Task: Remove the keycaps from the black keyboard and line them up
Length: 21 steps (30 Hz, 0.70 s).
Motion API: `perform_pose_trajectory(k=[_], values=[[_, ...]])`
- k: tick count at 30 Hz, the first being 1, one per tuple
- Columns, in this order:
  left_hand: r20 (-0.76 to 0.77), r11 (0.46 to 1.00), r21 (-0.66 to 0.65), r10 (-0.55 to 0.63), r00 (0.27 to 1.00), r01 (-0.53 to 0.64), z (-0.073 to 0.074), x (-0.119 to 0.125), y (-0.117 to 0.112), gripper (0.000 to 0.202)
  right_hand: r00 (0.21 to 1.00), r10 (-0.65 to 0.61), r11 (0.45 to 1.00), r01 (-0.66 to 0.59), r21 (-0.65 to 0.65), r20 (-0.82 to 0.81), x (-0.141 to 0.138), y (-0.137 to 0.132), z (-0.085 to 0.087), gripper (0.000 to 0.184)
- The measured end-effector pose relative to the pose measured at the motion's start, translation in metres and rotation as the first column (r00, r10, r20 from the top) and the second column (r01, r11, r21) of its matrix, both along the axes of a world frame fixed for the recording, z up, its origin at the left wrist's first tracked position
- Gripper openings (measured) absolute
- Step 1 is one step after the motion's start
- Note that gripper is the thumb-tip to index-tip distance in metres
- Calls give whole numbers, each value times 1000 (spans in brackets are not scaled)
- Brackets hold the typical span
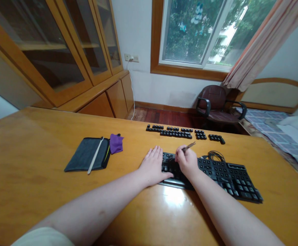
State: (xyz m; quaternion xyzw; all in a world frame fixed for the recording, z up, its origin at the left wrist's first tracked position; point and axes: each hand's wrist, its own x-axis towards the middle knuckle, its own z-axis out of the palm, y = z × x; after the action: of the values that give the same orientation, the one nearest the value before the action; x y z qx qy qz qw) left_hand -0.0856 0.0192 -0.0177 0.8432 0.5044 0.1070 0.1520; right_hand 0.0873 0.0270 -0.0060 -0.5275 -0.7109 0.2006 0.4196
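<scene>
Far beyond the left hand (pixel 152 166) and off to its left, one wooden cabinet (pixel 90 82) is standing behind the bench (pixel 136 212), its contents hard to make out through dark glass. One grey pouch (pixel 81 155) is lying left of the left hand; its inside is staying out of sight. One pale stick (pixel 96 155) is lying across it, and one purple cloth (pixel 116 143) is resting just beside it, nearer the hand.

One black keyboard (pixel 216 171) is lying under both hands, which are hiding part of its left half. The left hand is resting flat on that end, thumb spread away. The right hand (pixel 187 162) is pinching one thin tool (pixel 189 146), whose lower part is blurring into the black keyboard.

Loose keys (pixel 175 134) are lying in rows beyond both hands, too small to count surely. Just beyond the right hand, one cable (pixel 219 156) is lying coiled. Farther out, rightward, one chair (pixel 214 99) is standing, its base hidden, and one bed (pixel 258 119) is running out of view.
</scene>
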Motion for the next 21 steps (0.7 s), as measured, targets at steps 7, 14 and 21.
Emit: perform_pose_trajectory(k=[7, 14, 21], values=[[31, 1000, -27, -4, 1000, 5, 10, -2, 0, 97, 925, -124, 989, 86, -121, -358, 2, 7, -3, 35], [293, 997, 71, -2, 956, -20, 19, -13, 8, 54, 878, -26, 970, -93, -224, -479, -2, 5, -2, 38], [424, 998, 65, -52, 904, 27, 12, -12, 11, 29, 878, 101, 936, -243, -255, -469, -3, 5, -7, 34]])
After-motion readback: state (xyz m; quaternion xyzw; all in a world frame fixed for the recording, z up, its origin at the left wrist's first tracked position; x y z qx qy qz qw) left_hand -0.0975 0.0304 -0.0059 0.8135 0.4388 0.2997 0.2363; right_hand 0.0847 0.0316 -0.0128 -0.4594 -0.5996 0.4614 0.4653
